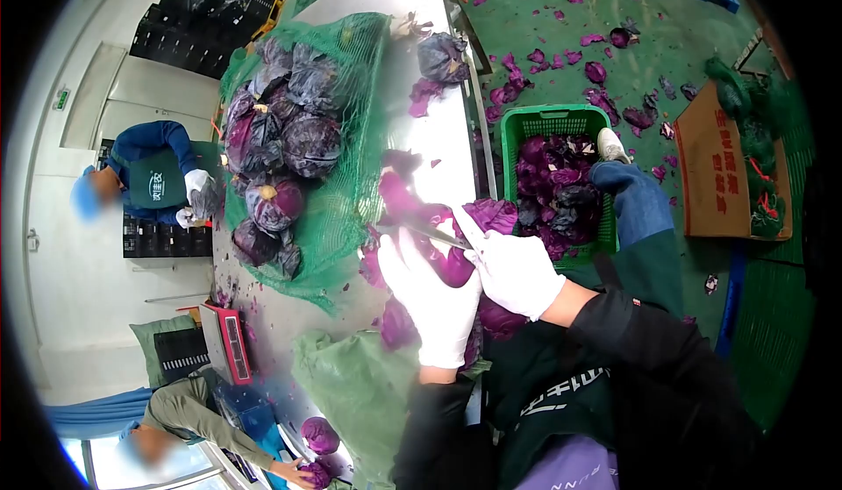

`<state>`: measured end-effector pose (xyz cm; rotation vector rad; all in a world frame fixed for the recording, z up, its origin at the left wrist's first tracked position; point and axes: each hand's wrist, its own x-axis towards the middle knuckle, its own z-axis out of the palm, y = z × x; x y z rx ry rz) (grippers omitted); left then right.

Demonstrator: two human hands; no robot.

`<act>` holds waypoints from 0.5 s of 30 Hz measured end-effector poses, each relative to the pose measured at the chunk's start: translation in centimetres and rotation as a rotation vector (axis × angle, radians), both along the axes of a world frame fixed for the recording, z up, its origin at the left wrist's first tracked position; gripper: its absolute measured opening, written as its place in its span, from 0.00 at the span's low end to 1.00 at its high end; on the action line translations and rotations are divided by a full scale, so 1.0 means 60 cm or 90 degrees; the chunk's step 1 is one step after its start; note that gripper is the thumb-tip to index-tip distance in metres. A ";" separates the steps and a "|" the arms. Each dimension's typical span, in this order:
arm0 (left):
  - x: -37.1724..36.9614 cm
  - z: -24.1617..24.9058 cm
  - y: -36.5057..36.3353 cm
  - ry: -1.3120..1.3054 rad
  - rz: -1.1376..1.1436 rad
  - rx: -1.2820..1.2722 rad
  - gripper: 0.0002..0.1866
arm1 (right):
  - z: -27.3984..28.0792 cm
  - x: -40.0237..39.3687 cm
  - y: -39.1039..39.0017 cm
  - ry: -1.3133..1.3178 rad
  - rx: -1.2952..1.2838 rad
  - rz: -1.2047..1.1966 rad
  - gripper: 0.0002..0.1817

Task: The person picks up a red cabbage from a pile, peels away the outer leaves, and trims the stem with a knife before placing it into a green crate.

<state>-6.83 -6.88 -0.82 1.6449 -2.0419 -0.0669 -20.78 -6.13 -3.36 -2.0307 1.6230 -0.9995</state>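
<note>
My left hand (430,301), in a white glove, grips a red cabbage (454,267) at the near edge of the metal table, thumb and fingers around it. Also gloved, my right hand (517,271) is closed round the handle of a knife, the handle mostly hidden by the fingers. The knife blade (431,232) lies across the top of the cabbage, pointing left. Loose purple leaves (491,215) are around both hands. Strong glare washes out part of the cabbage and the leaves beyond it.
A green mesh sack (355,78) with several red cabbages (311,143) lies on the table. One cabbage (443,57) stands at its far end. A green crate (553,114) of leaves and a cardboard box (715,165) are on the floor. Two co-workers (158,174) handle cabbages opposite.
</note>
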 end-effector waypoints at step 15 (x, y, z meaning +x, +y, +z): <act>-0.028 -0.004 -0.025 -0.057 0.077 0.012 0.51 | 0.011 -0.007 -0.065 -0.011 0.010 -0.026 0.10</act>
